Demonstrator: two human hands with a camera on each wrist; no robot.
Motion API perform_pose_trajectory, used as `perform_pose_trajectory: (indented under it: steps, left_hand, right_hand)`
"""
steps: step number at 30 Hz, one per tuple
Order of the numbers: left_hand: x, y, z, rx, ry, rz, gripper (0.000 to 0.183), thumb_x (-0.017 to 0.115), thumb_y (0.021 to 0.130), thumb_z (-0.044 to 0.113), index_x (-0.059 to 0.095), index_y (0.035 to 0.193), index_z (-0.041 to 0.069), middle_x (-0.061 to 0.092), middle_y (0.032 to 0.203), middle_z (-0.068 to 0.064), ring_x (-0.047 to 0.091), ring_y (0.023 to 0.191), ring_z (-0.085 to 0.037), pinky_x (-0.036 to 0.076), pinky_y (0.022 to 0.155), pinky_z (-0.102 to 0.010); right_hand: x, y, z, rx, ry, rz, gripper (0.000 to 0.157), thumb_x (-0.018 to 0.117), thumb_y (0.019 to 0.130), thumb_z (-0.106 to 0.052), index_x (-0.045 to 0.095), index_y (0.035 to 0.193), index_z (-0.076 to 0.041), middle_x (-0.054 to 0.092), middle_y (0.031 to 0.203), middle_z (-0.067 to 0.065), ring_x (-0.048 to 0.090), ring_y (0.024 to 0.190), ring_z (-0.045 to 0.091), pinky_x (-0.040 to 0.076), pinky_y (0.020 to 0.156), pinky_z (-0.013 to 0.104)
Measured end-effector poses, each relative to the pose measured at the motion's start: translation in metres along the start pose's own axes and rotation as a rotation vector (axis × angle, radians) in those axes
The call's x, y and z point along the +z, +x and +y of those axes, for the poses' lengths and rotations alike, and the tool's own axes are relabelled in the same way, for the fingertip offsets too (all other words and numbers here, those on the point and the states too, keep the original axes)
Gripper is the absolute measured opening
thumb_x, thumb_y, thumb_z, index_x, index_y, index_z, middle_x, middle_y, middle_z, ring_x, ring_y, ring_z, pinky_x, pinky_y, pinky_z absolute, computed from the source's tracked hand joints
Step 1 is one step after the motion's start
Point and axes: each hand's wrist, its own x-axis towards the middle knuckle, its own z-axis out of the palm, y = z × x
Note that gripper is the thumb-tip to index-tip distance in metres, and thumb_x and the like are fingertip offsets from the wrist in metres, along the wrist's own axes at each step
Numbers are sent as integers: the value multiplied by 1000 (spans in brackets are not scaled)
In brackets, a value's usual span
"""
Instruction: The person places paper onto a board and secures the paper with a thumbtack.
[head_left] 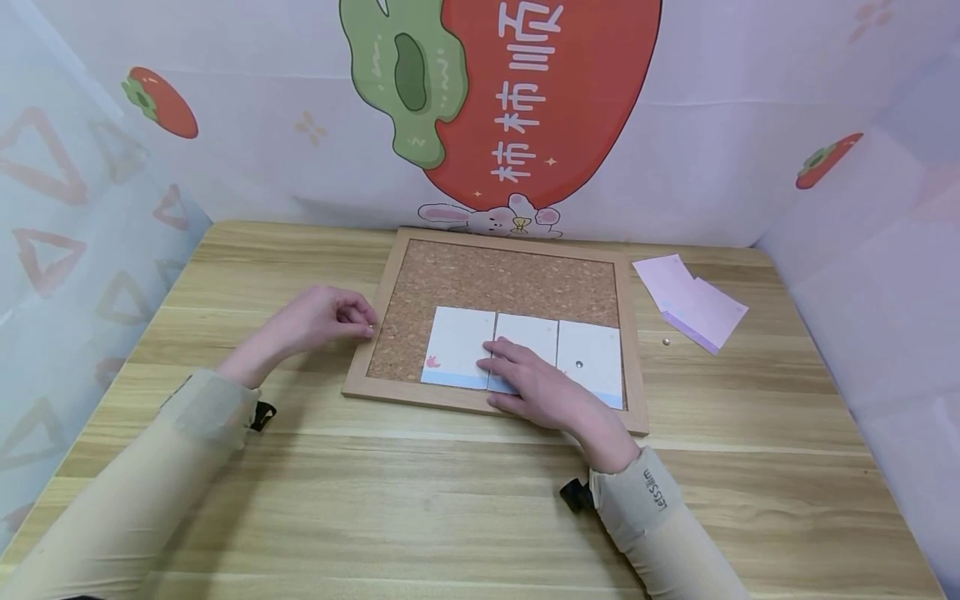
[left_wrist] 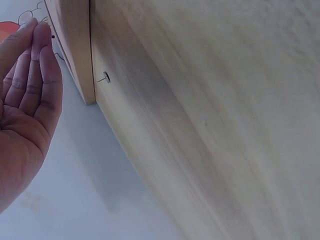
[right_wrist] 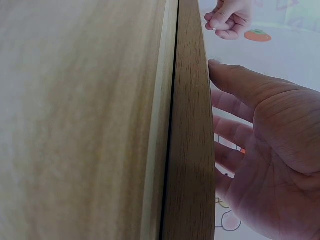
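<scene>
My left hand [head_left: 318, 321] is just off the left edge of the cork board [head_left: 495, 275], its thumb and forefinger pinching a tiny shiny thumbtack [head_left: 371, 328]. Three white cards with a blue lower band lie side by side on the cork: a left card [head_left: 459, 342], a middle card [head_left: 528, 329] and a right card [head_left: 600, 346]. A silver tack [head_left: 579, 364] shows on the right one. My right hand [head_left: 536, 387] rests with spread fingers on the middle card, partly covering it; the fingertips also reach the left card's edge.
In the left wrist view a loose tack [left_wrist: 106, 77] lies beside the board's frame, point showing. Right of the board are two overlapping lilac cards [head_left: 701, 308] and another tack [head_left: 666, 342]. A printed cloth [head_left: 262, 167] hangs behind the wooden table [head_left: 420, 517].
</scene>
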Motion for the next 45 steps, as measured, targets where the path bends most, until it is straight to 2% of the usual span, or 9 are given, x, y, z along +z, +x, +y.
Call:
perform_pose_trajectory:
  steps: [7, 17, 23, 28, 35, 45]
  left_hand:
    - [0, 2, 8, 35, 3, -8, 7, 76, 88, 15, 74, 95, 13, 76, 85, 0, 70, 79, -14, 53, 72, -20]
    - [4, 5, 14, 23, 0, -10, 6, 76, 89, 24, 76, 94, 22, 78, 88, 6, 71, 82, -12, 52, 73, -21]
    - [5, 9, 22, 30, -58, -22, 8, 75, 90, 27, 76, 89, 19, 78, 83, 5, 72, 77, -12, 56, 70, -22]
    - [8, 12, 27, 26, -90, -35, 14, 74, 90, 28, 76, 92, 14, 78, 83, 1, 73, 76, -13, 58, 69, -23]
    - [14, 18, 30, 74, -36, -8, 10, 74, 91, 25, 75, 90, 16, 77, 84, 0, 68, 72, -15, 50, 66, -20]
    - [24, 22, 38, 105, -89, -23, 6, 73, 92, 18, 76, 92, 14, 78, 89, 0, 72, 80, -14, 56, 71, -19]
  right_hand:
    - [-1, -1, 0, 2, 2, 6, 50, 63, 99, -28, 53, 142, -5, 39, 158, 16, 30, 151, 34, 29, 123, 48]
    - [-3, -2, -1, 0, 4, 13, 51, 64, 99, -29, 53, 143, -5, 39, 158, 16, 31, 151, 34, 29, 123, 47]
    - [-4, -2, -2, 3, 10, 12, 51, 64, 99, -28, 53, 143, -5, 39, 158, 16, 30, 151, 34, 29, 123, 48]
    - [-5, -2, -3, 7, 14, 11, 51, 64, 99, -28, 53, 142, -5, 39, 158, 16, 30, 151, 34, 29, 123, 48]
    - [-4, -2, -2, 11, 11, 8, 51, 64, 98, -28, 53, 142, -6, 39, 158, 15, 30, 151, 33, 29, 123, 48]
    - [-3, -1, -2, 5, 21, 1, 50, 64, 98, -27, 54, 142, -5, 39, 158, 17, 30, 151, 35, 29, 123, 48]
